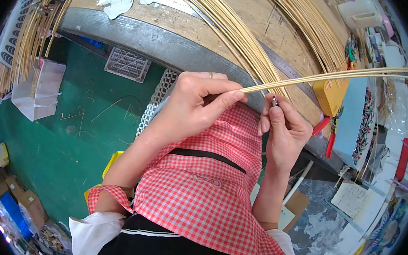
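Note:
My left hand [197, 104] pinches the near ends of a few thin pale bamboo strips [334, 76] that stretch out to the right. A ring sits on one of its fingers. My right hand [283, 131] is just below the strip ends, fingers closed around a small metal tool [275, 101] whose tip points up at the strips. Both hands hover over my lap, which is covered by a red-and-white checked apron [203, 185].
A wooden workbench [263, 22] with a metal edge lies ahead, carrying long bundles of bamboo strips [235, 34] and a steel ruler [288, 70]. Red-handled pliers [329, 137], a yellow box [331, 96] and a blue box [354, 120] sit at right. Green floor [66, 138] at left.

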The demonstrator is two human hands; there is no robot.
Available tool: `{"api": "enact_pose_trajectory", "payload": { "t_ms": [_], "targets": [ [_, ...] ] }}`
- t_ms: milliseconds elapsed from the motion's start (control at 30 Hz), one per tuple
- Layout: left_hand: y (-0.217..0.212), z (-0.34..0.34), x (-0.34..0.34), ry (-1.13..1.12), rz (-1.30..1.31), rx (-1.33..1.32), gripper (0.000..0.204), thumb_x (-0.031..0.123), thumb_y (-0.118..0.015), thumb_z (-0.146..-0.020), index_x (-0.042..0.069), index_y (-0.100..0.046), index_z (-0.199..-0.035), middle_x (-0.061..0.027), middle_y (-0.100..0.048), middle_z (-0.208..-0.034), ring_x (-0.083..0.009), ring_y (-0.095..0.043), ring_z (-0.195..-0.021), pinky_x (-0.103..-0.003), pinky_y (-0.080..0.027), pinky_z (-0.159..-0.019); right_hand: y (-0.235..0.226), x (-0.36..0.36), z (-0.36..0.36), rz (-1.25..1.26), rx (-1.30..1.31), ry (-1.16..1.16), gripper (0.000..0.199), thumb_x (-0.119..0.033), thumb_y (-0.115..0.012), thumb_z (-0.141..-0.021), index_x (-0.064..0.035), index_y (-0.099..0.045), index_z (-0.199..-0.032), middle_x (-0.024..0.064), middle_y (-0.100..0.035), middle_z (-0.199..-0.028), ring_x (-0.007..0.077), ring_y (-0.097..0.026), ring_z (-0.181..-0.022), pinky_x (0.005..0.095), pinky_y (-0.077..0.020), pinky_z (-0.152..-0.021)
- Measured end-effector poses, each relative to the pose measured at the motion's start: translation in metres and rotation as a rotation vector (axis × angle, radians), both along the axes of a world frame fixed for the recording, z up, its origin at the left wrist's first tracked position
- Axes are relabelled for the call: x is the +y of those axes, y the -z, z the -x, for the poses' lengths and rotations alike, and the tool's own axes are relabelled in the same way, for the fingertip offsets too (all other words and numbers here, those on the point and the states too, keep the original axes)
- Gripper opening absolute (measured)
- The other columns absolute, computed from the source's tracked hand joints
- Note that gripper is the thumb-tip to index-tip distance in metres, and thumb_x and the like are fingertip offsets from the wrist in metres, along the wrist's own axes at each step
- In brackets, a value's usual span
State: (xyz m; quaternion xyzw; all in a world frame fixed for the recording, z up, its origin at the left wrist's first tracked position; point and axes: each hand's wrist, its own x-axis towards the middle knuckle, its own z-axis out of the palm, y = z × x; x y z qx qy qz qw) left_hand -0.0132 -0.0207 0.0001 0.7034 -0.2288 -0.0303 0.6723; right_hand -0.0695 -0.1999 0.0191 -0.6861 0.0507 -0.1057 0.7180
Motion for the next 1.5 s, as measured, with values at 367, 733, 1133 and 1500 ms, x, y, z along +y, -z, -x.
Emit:
{"api": "enact_pose_trajectory", "payload": {
  "t_ms": [367,733,1133,1500],
  "targets": [
    [0.001,0.004,-0.007,0.031,-0.043,-0.059,0.012,0.009,-0.064,-0.083,-0.002,-0.068,-0.087,-0.0086,-0.054,-0.060,-0.0168,-0.051,-0.054,-0.029,-0.039,-0.051,0.001,0.011,0.001,0.035,-0.031,0.075,0.011,0.007,-0.058,-0.087,0.0119,-0.062,-0.096,0.0082,-0.058,-0.067,0.0071,-0.046,-0.048,0.0195,-0.0345,-0.043],
    [0.006,-0.009,0.009,0.278,-0.023,0.112,0.016,0.012,-0.064,-0.083,-0.002,-0.069,-0.089,-0.0094,-0.062,-0.068,-0.0150,-0.056,-0.059,-0.029,-0.042,-0.054,-0.022,-0.027,-0.012,-0.087,-0.311,0.165,0.032,-0.012,-0.057,-0.093,0.0074,-0.056,-0.117,0.0190,-0.063,-0.103,0.0144,-0.060,-0.070,0.0235,-0.0501,-0.057],
    [-0.019,-0.018,0.031,0.073,-0.119,-0.162,0.027,0.013,-0.070,-0.075,0.000,-0.070,-0.098,-0.0113,-0.068,-0.085,-0.0200,-0.066,-0.080,-0.028,-0.051,-0.071,0.011,0.024,-0.003,-0.201,-0.134,-0.101,0.015,0.011,-0.056,-0.083,0.0065,-0.066,-0.092,0.0186,-0.066,-0.085,0.0214,-0.067,-0.069,0.0301,-0.0567,-0.062],
    [-0.029,0.010,0.009,-0.085,-0.179,-0.475,0.016,0.005,-0.075,-0.068,0.003,-0.071,-0.084,-0.0074,-0.066,-0.074,-0.0207,-0.064,-0.066,-0.029,-0.051,-0.058,0.023,0.051,0.003,0.073,-0.124,-0.220,0.012,0.008,-0.060,-0.079,0.0071,-0.065,-0.091,0.0092,-0.067,-0.089,0.0137,-0.062,-0.079,0.0251,-0.0498,-0.072]
  ]
}}
